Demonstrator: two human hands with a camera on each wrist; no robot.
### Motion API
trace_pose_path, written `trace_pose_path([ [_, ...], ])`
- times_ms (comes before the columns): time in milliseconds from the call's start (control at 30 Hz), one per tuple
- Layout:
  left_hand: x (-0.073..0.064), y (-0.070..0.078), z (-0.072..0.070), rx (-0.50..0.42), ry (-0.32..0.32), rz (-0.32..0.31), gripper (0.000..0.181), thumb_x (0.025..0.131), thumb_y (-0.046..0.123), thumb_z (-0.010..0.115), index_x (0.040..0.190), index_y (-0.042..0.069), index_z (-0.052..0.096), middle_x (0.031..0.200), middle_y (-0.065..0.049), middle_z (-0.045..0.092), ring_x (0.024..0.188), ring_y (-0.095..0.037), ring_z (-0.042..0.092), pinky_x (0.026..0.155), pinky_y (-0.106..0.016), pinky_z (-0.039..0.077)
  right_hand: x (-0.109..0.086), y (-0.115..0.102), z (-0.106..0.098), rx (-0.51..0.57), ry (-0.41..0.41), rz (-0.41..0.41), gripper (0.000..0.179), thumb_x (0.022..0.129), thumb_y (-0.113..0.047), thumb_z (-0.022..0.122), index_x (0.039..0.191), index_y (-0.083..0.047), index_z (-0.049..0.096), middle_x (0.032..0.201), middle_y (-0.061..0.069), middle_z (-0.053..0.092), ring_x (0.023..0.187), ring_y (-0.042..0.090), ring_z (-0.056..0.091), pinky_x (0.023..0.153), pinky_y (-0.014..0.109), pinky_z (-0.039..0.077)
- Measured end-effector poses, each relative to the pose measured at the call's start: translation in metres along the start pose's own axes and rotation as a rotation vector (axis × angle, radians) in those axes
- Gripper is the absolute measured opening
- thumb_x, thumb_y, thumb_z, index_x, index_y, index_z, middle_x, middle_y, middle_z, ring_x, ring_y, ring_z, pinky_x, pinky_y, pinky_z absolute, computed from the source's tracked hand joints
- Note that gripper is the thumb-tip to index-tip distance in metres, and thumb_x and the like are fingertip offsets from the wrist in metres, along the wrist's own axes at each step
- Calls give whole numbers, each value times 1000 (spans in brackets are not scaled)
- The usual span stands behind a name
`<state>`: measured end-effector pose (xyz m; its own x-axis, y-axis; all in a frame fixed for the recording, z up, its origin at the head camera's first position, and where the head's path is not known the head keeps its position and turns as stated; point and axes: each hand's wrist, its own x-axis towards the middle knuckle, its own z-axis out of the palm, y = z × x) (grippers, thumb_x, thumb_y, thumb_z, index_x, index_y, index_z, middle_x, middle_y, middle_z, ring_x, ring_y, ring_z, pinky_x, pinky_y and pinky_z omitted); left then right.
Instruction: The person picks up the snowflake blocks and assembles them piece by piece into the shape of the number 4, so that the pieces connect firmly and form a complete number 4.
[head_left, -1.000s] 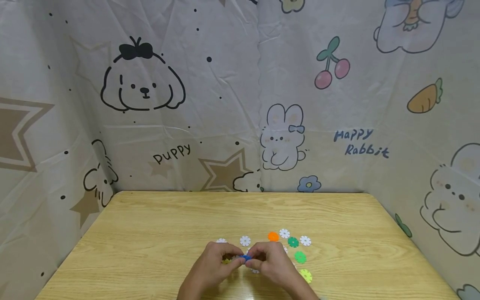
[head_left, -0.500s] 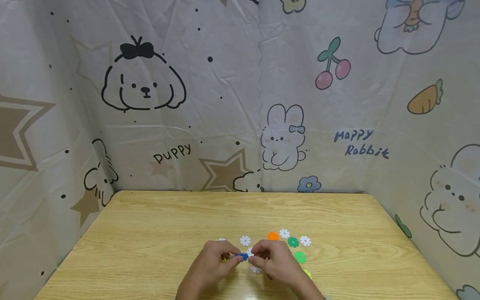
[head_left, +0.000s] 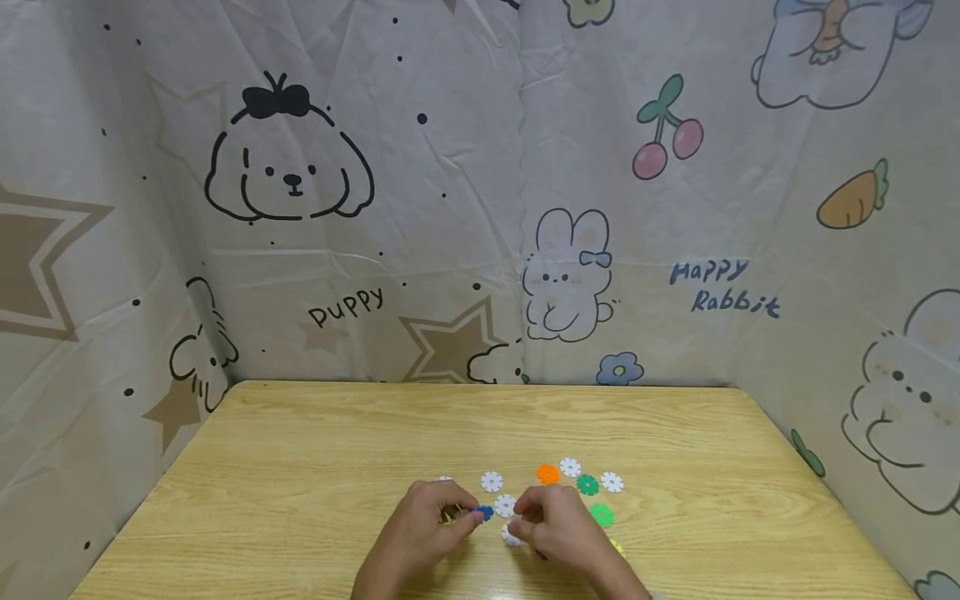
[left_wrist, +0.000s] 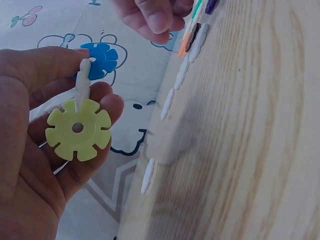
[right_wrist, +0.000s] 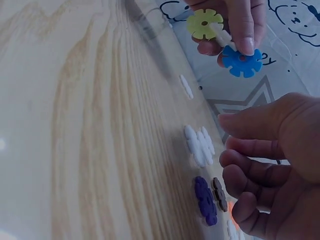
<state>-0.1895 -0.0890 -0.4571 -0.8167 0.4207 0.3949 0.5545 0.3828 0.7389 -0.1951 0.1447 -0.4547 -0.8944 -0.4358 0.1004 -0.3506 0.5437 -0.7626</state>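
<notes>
My left hand pinches a chain of joined notched plastic discs between thumb and fingers. In the left wrist view the chain has a yellow disc, a white disc seen edge-on, and a blue disc. The blue one sticks out past the fingertips towards the right. My right hand is just to the right, apart from the chain. Its fingers are loosely bent, and the right wrist view shows nothing between thumb and fingertips. A white disc lies on the table between the two hands.
More loose discs lie flat on the wooden table: white, orange, dark green and light green. Purple and brown discs lie near the right hand. A printed cloth hangs behind the table.
The right hand has let go of the blue disc and drawn away to the right. The left hand still holds the chain, almost in place, with the blue disc now more exposed.
</notes>
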Motion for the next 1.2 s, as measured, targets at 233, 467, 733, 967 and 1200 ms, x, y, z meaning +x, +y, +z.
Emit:
trace_pose_path([
  [233,0,-2,0,9,5,21,6,90,16,76,83,15,77,82,14,68,71,-1,58,63,-27,53,1,3,6,-73,-3,31,11,84,-15,79,82,-9,71,71,-9,60,63,7,52,56,26,47],
  [467,-1,-3,0,18,-3,9,7,90,17,76,83,16,77,83,15,69,72,-1,59,64,-26,52,1,5,11,-148,9,43,14,78,-16,82,80,-10,69,72,-9,61,65,5,52,57,26,48],
  [733,0,-2,0,17,0,11,8,90,18,76,83,15,78,83,13,70,71,-1,58,63,-25,52,3,2,13,-179,11,73,16,77,-13,83,83,-7,69,72,-8,59,65,7,52,57,27,48],
  [967,0,-2,-1,21,5,12,7,90,18,76,83,16,78,82,15,69,71,0,58,64,-26,52,3,4,14,-175,18,76,20,75,-13,85,79,-9,65,71,-7,58,64,7,51,55,27,46],
  [1200,0,-3,0,29,-3,3,8,90,18,76,83,15,78,82,15,69,71,0,59,64,-26,52,5,4,11,-173,-10,94,23,75,-14,86,80,-8,65,72,-5,58,65,8,52,56,27,47],
])
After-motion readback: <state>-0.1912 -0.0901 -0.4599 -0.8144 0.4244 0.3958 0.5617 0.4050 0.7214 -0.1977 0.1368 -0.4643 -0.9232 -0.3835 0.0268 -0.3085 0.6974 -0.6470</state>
